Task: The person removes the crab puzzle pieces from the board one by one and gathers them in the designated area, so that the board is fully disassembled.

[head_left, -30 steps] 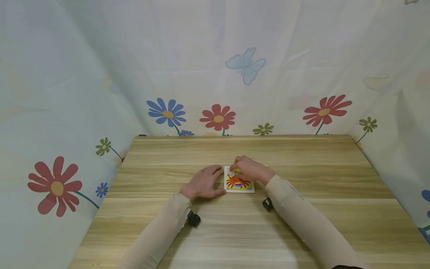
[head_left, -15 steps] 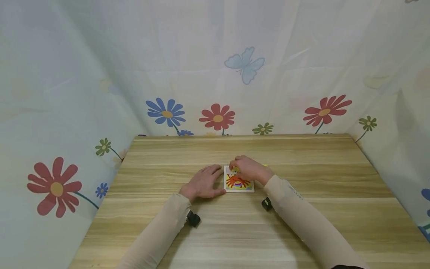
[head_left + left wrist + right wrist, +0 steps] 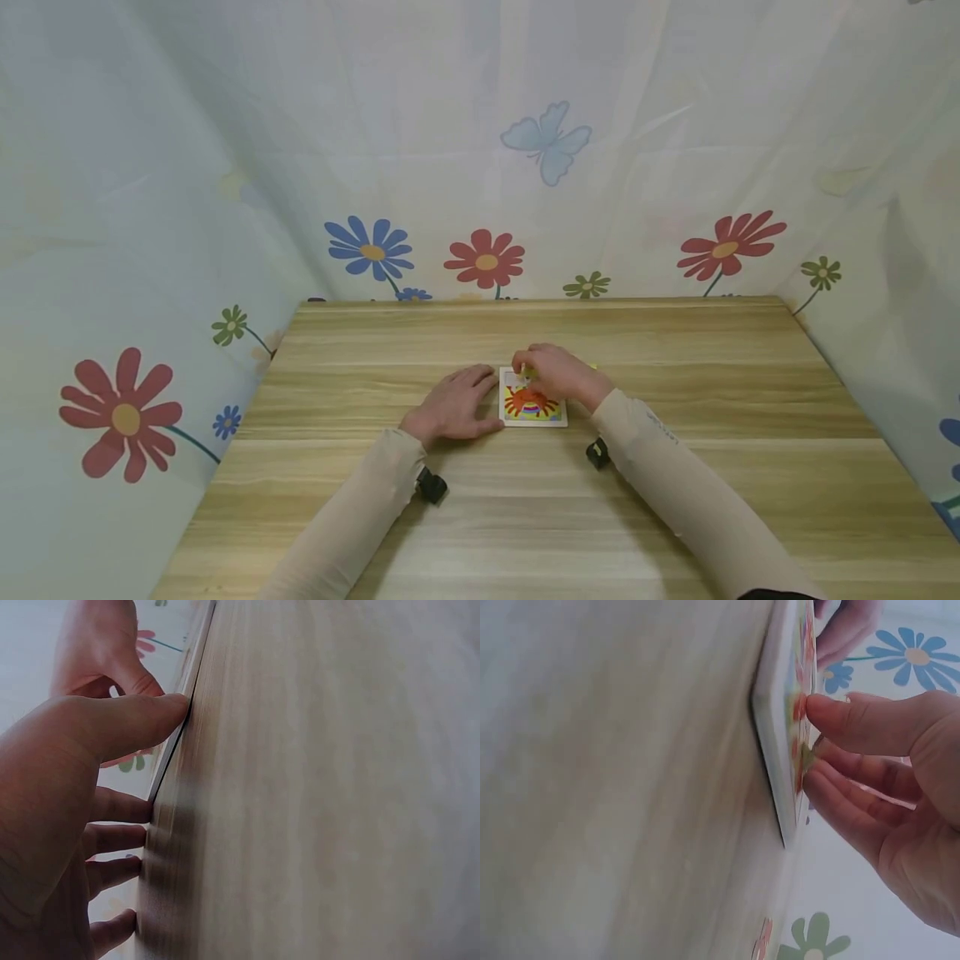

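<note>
A small square puzzle board (image 3: 534, 415) with a white rim and a red crab picture lies flat on the table. My left hand (image 3: 454, 405) rests at its left side, thumb touching the near corner and fingers spread along the edge. Over the board's far part is my right hand (image 3: 558, 375), bent at the fingers. It pinches a small yellow-green puzzle piece (image 3: 808, 757) between thumb and fingertips, close to the board's surface. A pale bare patch shows at the board's far left corner. My right fingers hide much of the piece and the far right part of the board.
Wood-grain table (image 3: 480, 517) surrounds the board. A yellow bit (image 3: 594, 367) peeks out beyond my right wrist. In the right wrist view, a flat reddish piece (image 3: 762, 941) lies on the table apart from the board. A flower-printed curtain (image 3: 637, 167) hangs behind the table.
The yellow piece has turned and shifted in my right fingers, so less of it shows and more of the pale corner is visible. My left hand has stayed in place.
</note>
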`<state>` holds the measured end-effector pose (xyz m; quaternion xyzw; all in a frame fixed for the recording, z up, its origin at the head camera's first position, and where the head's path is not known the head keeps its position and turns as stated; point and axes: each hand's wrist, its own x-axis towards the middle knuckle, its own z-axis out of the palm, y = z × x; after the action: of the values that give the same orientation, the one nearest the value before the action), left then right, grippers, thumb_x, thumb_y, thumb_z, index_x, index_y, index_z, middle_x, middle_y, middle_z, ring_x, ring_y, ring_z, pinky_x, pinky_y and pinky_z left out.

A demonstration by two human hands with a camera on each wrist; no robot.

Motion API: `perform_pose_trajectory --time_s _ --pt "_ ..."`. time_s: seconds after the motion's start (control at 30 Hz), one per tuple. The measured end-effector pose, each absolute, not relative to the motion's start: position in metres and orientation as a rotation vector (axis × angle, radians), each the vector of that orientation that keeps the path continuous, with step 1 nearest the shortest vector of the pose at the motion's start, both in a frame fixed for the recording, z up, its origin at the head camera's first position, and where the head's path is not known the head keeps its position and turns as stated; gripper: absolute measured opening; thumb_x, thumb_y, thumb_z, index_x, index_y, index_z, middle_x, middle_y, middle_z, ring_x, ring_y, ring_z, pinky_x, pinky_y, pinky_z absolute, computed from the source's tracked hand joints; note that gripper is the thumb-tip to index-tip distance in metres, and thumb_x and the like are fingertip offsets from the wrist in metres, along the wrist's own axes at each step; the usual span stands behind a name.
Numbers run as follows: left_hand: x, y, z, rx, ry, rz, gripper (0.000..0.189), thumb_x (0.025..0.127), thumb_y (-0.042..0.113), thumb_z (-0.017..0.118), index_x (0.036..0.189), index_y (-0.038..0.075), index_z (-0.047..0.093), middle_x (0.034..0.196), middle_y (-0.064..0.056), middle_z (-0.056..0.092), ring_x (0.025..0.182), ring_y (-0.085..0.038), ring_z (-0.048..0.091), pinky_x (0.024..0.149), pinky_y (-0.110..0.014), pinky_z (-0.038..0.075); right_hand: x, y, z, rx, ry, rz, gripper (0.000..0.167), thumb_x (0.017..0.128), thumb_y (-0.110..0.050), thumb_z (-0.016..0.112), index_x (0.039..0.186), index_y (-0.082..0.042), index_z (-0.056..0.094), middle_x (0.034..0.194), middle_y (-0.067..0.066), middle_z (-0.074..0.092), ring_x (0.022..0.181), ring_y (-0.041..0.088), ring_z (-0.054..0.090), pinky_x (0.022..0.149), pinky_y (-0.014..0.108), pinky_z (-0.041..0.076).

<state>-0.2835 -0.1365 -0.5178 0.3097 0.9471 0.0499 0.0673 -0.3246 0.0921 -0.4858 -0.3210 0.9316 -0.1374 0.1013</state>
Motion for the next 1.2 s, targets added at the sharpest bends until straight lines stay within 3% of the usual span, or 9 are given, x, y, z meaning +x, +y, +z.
perform_pose_trajectory --time_s 0.77,1.2 --pt "-0.283 -0.137 -0.52 0.954 2.872 0.165 0.084 0.087 0.067 0.053 0.148 0.012 0.04 0.154 -0.008 0.035 0.143 -0.025 0.031 0.117 -0.046 0.028 -0.337 0.106 -0.488 -0.953 2.739 -0.662 0.03 0.082 -0.015 0.079 0.109 -0.009 0.068 0.098 0.002 0.068 0.091 0.017 0.061 0.086 0.037 0.054" --pt "-0.282 -0.136 -0.518 0.944 2.864 0.152 0.082 0.087 0.067 0.052 0.148 0.013 0.04 0.154 -0.007 0.034 0.144 -0.025 0.031 0.117 -0.045 0.027 -0.337 0.125 -0.481 -0.993 2.744 -0.625 0.034 0.085 -0.023 0.077 0.116 -0.008 0.071 0.105 0.003 0.067 0.09 0.015 0.062 0.083 0.035 0.055"
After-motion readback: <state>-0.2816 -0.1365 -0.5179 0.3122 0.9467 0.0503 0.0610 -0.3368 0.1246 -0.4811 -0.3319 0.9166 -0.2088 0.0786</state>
